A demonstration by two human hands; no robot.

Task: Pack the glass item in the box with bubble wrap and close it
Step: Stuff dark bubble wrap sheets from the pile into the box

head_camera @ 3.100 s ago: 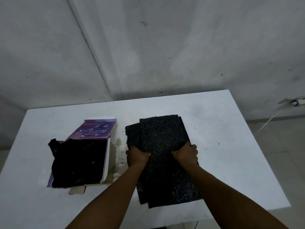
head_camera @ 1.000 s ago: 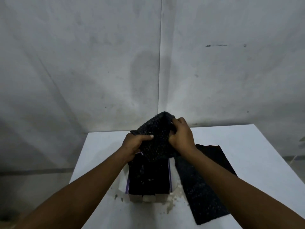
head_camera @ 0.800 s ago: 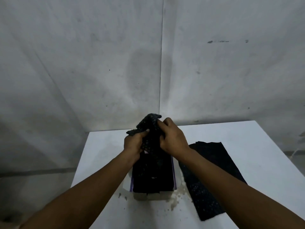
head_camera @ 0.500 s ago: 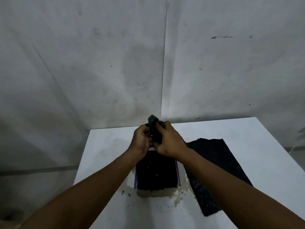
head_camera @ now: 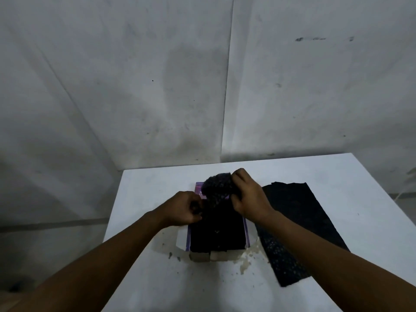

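Both of my hands are busy over the purple box (head_camera: 247, 230), which lies open on the white table (head_camera: 337, 176) with its long axis running away from me toward the wall. My left hand (head_camera: 184, 208), at the box's left rim, has its fingers curled around the dark edge of a bundle of black bubble wrap (head_camera: 217, 184). My right hand (head_camera: 247, 195), above the box's far right corner, grips the rounded, rolled top of the same bundle. The bundle rises from the far end of the box, tilted, its upper end pointing away from me and slightly left, its lower part already down among the dark lining inside. I cannot see any glass; if the item is here, it is hidden within the wrap or the box. Just right of the box, a second flat sheet of bubble wrap (head_camera: 292, 226) lies on the table, its length also running away from me. I judge that I am mid-way through stuffing the bundle into the box. Next I would need to press it down flat below the rim, so the flaps (head_camera: 209, 256) at the near end can fold shut.
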